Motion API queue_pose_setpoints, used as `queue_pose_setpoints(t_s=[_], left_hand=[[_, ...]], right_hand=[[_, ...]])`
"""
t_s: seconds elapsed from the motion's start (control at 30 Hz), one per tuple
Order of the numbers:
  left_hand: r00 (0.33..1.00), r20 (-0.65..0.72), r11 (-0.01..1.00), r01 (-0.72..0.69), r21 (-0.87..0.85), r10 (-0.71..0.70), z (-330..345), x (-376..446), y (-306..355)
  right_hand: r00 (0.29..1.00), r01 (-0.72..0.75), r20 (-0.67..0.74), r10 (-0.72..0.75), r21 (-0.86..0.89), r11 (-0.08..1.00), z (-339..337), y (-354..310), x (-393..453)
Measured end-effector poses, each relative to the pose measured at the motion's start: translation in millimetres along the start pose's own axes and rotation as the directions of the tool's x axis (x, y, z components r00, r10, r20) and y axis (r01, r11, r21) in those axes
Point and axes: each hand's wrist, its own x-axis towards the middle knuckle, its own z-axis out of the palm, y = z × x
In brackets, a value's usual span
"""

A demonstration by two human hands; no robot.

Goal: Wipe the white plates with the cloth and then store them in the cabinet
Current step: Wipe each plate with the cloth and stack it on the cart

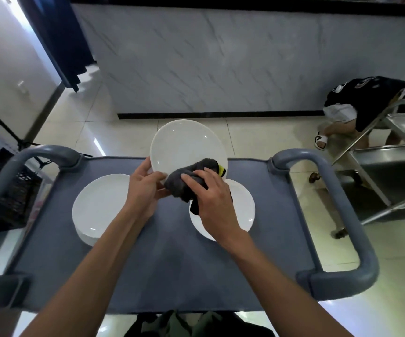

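Your left hand (145, 183) holds a white plate (187, 147) by its near left rim, thumb over the upper face and fingers curled behind it, so the plate stands tilted up toward you above the far part of the grey-blue cart top (167, 268). Your right hand (211, 198) grips a dark grey cloth (191, 178), fingers curled over the bunched fabric and pressing it against the plate's lower edge; a small yellow tag (221, 170) pokes out of the cloth at the far side, and any writing on it is too small to read. Part of the cloth hangs down beneath your right palm. On the cart top to your left sits a stack of white plates (99, 207), lying flat, apart from your left wrist. To your right another plate (241, 207) lies flat on the cart, partly hidden under your right hand and the cloth. The cart's rounded grey handles (342, 215) curve up at both sides. Beyond the cart is a pale marbled counter front (221, 64) with a dark base strip. At the right stands a stainless steel trolley (391, 171), and behind it a person (357, 110) in dark clothing and a white sandal. No brand or label can be read anywhere.
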Motion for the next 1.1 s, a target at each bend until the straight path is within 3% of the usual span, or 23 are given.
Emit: queue_pose_setpoints(t_s=[0.2, 0.33, 0.67, 1.1], left_hand=[[0.998, -0.055, 0.999, -0.041, 0.005, 0.041, 14, -10, -6], [0.997, -0.065, 0.999, -0.041, -0.007, 0.040, 21, -18, -14], [0.999, 0.030, 0.996, -0.037, 0.085, 0.034, 31, -30, -14], [0.990, 0.144, 0.988, -0.021, 0.156, -0.002, 53, -41, -6]], right_hand=[[0.993, 0.112, -0.035, -0.111, -0.001, 0.994, -12, 23, -13], [0.994, 0.097, -0.044, -0.100, -0.056, 0.994, -24, 49, -15], [0.996, 0.009, -0.082, -0.016, -0.083, 0.997, -46, 86, 14], [0.978, 0.096, -0.183, -0.102, -0.040, 0.995, -55, 59, 51]])
